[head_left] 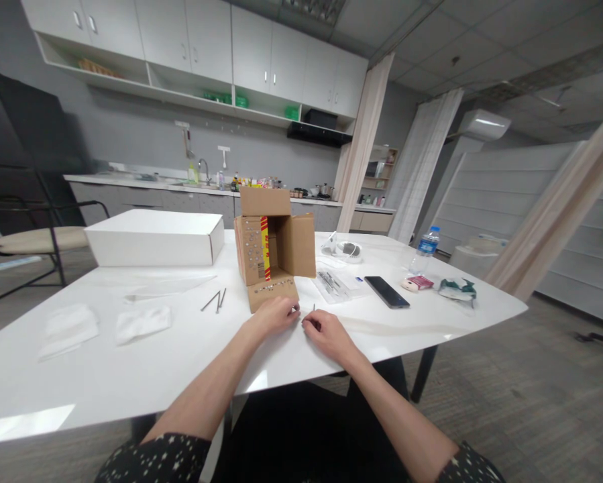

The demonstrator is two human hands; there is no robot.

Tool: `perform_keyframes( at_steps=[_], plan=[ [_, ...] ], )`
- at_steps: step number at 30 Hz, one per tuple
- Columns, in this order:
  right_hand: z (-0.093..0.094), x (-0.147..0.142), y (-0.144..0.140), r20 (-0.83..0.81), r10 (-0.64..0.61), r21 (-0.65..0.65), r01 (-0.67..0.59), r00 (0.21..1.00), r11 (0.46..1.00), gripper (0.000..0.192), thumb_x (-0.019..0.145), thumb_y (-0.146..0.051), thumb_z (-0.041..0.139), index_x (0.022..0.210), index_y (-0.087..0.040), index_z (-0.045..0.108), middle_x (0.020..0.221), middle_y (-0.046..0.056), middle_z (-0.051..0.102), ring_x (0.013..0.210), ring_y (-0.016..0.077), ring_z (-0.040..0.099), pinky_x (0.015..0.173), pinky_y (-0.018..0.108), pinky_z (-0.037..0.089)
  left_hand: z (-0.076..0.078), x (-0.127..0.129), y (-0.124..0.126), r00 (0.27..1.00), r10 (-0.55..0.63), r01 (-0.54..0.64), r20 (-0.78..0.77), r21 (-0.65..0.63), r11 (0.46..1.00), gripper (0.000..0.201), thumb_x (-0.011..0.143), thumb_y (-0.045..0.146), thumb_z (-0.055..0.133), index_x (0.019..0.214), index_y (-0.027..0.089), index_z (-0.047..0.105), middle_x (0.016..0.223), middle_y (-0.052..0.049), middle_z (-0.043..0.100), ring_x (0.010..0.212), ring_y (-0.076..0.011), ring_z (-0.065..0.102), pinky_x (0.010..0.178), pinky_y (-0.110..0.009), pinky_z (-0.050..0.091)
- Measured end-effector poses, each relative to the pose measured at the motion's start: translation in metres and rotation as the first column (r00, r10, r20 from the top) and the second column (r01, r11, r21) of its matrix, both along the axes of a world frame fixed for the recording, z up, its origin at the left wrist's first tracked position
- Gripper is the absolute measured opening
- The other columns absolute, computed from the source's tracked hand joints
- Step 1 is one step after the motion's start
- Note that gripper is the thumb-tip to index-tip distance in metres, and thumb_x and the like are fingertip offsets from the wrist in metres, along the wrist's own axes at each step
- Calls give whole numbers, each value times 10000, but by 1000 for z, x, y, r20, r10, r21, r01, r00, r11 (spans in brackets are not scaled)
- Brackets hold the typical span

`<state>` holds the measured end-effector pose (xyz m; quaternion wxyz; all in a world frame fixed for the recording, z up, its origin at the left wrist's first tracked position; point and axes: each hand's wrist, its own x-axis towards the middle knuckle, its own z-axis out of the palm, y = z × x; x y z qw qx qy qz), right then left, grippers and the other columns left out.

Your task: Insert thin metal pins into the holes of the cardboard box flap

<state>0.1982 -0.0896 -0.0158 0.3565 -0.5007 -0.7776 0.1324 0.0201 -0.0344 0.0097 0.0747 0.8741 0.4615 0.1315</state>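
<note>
Box: a cardboard box point(273, 245) lies on its side on the white table point(190, 349), mouth facing the person; its front flap and left flap are already studded with rows of small metal pins.
Left hand: point(276, 314) pinches something small at the front flap's edge.
Right hand: point(326, 334) pinches one thin pin point(314, 308) upright, just beside the flap.
Left over: three loose nails point(215, 300) wait to the box's left; the right flap looks bare.
</note>
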Motion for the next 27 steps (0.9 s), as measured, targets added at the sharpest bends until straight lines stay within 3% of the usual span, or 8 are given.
perform_keyframes(
  at_steps=[27],
  plan=[
    [2, -1, -1, -2, 3, -3, -3, 1000, 1000, 170, 862, -177, 537, 814, -174, 700, 791, 36, 681, 704, 154, 576, 675, 250, 423, -2, -1, 0, 1000, -18, 18, 5, 7, 1000, 291, 879, 293, 454, 1004, 216, 705, 939, -80, 734, 898, -229, 675, 758, -292, 493]
  ],
)
